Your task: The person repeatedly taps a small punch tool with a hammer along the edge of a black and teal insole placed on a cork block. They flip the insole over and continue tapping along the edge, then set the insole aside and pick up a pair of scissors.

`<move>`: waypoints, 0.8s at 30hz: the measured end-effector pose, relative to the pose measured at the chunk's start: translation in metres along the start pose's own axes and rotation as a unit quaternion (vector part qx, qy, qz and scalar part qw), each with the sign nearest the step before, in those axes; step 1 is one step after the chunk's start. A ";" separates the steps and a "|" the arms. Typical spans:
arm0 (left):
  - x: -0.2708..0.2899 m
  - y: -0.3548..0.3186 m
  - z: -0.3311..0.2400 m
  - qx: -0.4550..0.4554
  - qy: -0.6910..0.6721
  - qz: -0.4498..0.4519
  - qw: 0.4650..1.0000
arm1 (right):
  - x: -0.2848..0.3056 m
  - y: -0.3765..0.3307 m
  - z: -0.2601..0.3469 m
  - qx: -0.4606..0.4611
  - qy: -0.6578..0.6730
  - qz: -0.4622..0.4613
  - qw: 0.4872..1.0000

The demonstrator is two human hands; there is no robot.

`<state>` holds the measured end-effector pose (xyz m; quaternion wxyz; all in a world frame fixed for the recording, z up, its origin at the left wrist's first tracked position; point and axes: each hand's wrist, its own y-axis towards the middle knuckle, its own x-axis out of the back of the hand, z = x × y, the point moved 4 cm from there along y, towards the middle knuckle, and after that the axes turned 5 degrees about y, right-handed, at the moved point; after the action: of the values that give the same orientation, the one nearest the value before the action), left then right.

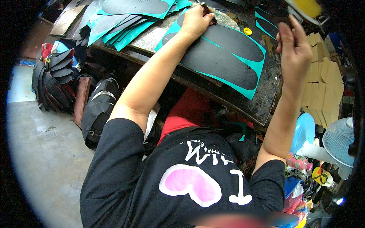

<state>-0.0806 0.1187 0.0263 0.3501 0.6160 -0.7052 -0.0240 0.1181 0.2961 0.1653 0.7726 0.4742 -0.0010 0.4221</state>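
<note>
My left hand (197,22) is closed around a short, dark rod-shaped tool (206,7). It holds the tool over the far edge of a teal sheet (249,91) on the worktable. Black sole-shaped areas (220,62) cover most of this sheet. My right hand (295,47) is raised to the right of the sheet, apart from it, with its fingers curled. Something dark seems to be in its grip, but blur and shadow hide what it is. Just beyond it is a blurred yellow and white object (306,8); I cannot tell whether the hand touches it.
Similar teal and black sheets (131,22) are stacked at the table's far left. A small yellow ring-shaped piece (247,31) lies beside the worked sheet. Cardboard pieces (321,81) and a fan (338,140) stand at the right. Bundled black pieces (57,76) sit at the left.
</note>
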 end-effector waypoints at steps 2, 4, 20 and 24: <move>0.000 -0.001 -0.013 -0.097 0.067 -0.043 0.992 | 0.000 0.003 0.016 0.024 0.069 -0.033 0.997; -0.008 -0.004 -0.027 -0.168 0.160 -0.049 0.972 | -0.015 0.002 0.015 0.028 0.038 -0.025 0.999; -0.008 -0.004 -0.033 -0.192 0.115 -0.045 0.974 | 0.002 -0.003 0.009 0.013 0.108 -0.053 0.993; -0.021 -0.015 -0.047 -0.224 0.202 0.034 0.953 | -0.038 -0.020 -0.021 -0.050 -0.188 0.098 0.976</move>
<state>-0.0430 0.1522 0.0452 0.6145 0.4897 -0.6170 -0.0445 0.0981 0.2829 0.1233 0.7362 0.5036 -0.2141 0.3981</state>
